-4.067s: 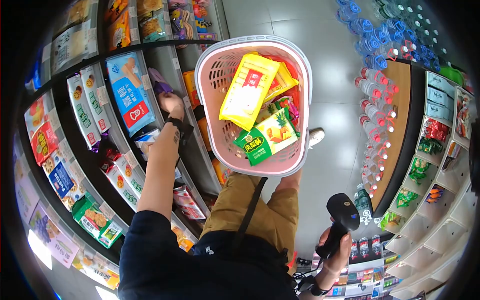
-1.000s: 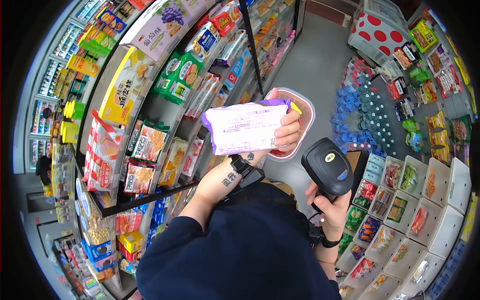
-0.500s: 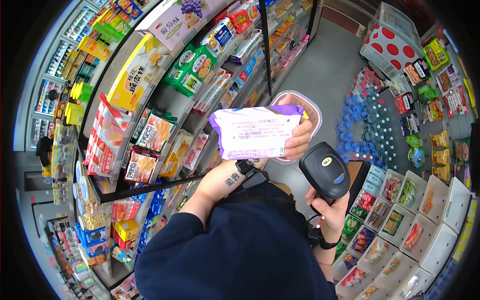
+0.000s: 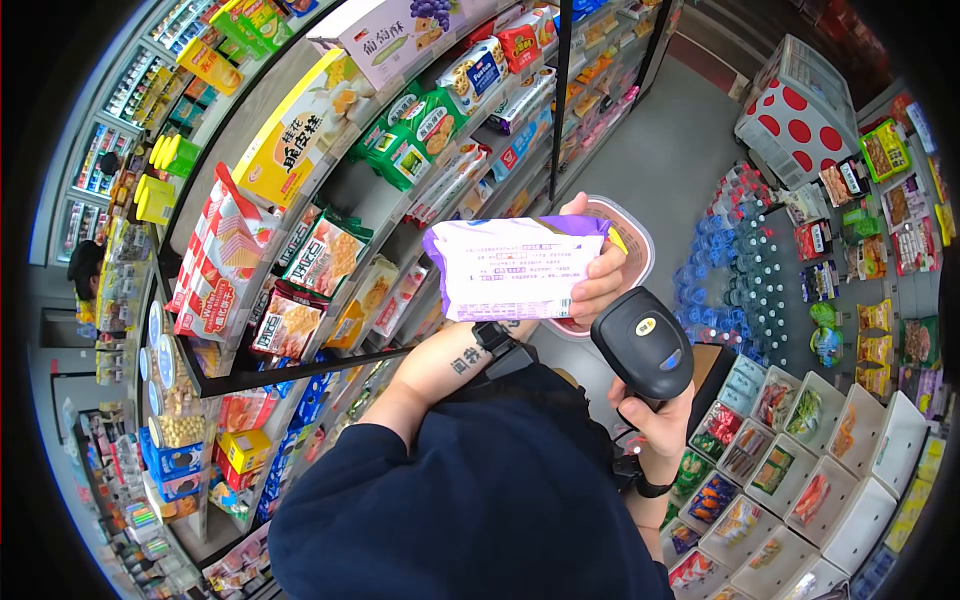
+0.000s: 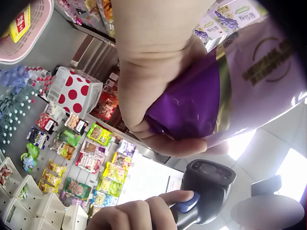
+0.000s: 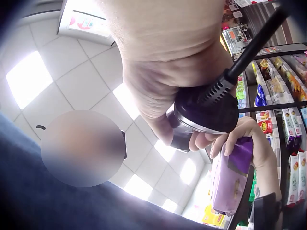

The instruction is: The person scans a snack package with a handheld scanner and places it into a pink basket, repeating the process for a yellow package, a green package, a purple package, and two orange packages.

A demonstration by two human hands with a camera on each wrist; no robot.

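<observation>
My left hand (image 4: 598, 290) grips one end of a purple-and-white snack packet (image 4: 520, 265), its white printed back facing up in the head view. The thumb lies along the far edge and the fingers wrap the right end. My right hand (image 4: 662, 418) holds a black barcode scanner (image 4: 643, 343) by its handle, its head close to the packet's right end. In the left wrist view the index finger lies on the scanner's blue trigger (image 5: 187, 202). Partly hidden behind the left hand is a pink basket (image 4: 648, 245); a yellow packet (image 5: 20, 24) shows inside it.
Shelves of packaged biscuits (image 4: 320, 255) run along the left. Bottled drinks (image 4: 725, 275) stand on the floor at the right, in front of a red-dotted white chest (image 4: 790, 125). White bins of snacks (image 4: 770, 470) fill the lower right. A cable (image 6: 259, 43) trails from the scanner.
The left hand has drawn the purple packet from the shelf and turned it back-up. The scanner has risen and lately shifted slightly left towards the packet. The view has swung round.
</observation>
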